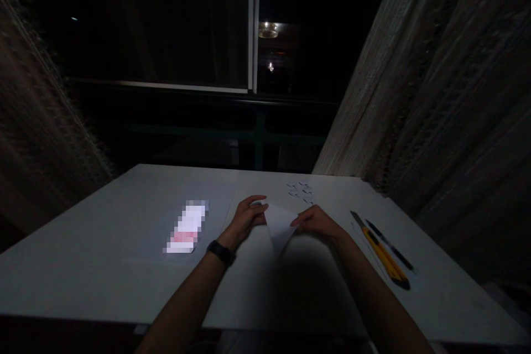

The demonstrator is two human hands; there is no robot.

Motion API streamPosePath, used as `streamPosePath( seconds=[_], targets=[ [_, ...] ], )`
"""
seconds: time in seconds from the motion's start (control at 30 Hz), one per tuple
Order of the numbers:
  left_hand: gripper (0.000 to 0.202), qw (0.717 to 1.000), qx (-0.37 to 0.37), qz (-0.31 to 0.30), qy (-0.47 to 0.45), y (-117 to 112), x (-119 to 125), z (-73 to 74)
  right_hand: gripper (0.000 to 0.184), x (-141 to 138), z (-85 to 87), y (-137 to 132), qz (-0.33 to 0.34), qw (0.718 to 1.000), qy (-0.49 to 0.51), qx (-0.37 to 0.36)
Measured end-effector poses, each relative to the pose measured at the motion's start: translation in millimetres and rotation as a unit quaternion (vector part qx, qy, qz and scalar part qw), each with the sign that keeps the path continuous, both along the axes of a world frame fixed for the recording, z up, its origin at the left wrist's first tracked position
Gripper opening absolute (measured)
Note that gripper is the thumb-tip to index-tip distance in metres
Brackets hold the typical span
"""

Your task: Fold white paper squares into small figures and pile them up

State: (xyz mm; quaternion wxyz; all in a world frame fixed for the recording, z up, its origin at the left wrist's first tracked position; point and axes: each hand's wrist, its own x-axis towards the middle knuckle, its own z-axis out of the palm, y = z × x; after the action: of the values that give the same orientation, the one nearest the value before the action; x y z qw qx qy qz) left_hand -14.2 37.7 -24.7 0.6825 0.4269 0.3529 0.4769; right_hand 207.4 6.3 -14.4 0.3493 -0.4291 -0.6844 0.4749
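A white piece of paper (pixel 280 227), folded into a triangle with its point toward me, is held between my two hands above the table. My left hand (pixel 247 217), with a dark band on the wrist, pinches its upper left corner between thumb and fingers. At the upper right corner, my right hand (pixel 317 222) has its fingers closed on the paper. Several small pieces with dark marks (pixel 301 191) lie on the table just beyond my right hand.
A lit phone (pixel 188 228), its screen blurred out, lies left on a pale sheet (pixel 155 243). To the right, a yellow box cutter (pixel 385 257) rests beside a black pen (pixel 390 244). The white table (pixel 83 265) meets a dark window behind, with curtains (pixel 369 66) at both sides.
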Motion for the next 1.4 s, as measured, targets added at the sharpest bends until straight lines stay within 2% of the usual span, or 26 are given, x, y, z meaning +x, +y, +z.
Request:
streamPosePath(
  seconds=[0.13, 0.27, 0.47, 0.6, 0.83, 1.0, 1.2, 1.4],
  targets=[
    [0.028, 1.000, 0.009, -0.002, -0.008, 1.2, 0.9, -3.4, 0.025, 3.2, 0.8, -0.9, -0.003, 0.998, 0.060, -0.019],
    [0.024, 1.000, 0.006, 0.015, 0.002, 2.8, 0.1, -4.6, 0.028, 4.4, -2.8, 0.0, -0.028, 0.990, 0.125, -0.052],
    [0.027, 0.998, 0.035, 0.020, 0.052, 4.8, 3.5, -8.2, 0.030, 2.6, -12.8, 8.5, -0.131, 0.986, 0.095, -0.032],
    [0.029, 0.994, 0.075, 0.021, 0.075, 6.3, 7.6, -13.4, 0.033, 0.3, -20.0, 13.5, -0.172, 0.982, 0.073, -0.027],
    [0.051, 0.990, 0.109, 0.026, 0.092, 1.5, 9.0, -6.4, 0.034, -2.7, -19.5, 11.6, -0.198, 0.978, 0.068, -0.008],
    [0.038, 0.984, 0.110, 0.063, 0.125, 3.1, 11.8, -9.3, 0.034, -4.2, -19.9, 11.9, -0.218, 0.974, 0.063, -0.002],
    [0.033, 0.993, 0.060, 0.069, 0.078, 4.0, 10.2, -8.6, 0.034, -5.9, -19.1, 12.1, -0.208, 0.975, 0.077, -0.007],
    [0.031, 0.995, 0.052, 0.063, 0.056, 1.5, 8.0, -4.8, 0.035, -6.8, -21.5, 12.5, -0.211, 0.971, 0.113, -0.005]
  ],
)
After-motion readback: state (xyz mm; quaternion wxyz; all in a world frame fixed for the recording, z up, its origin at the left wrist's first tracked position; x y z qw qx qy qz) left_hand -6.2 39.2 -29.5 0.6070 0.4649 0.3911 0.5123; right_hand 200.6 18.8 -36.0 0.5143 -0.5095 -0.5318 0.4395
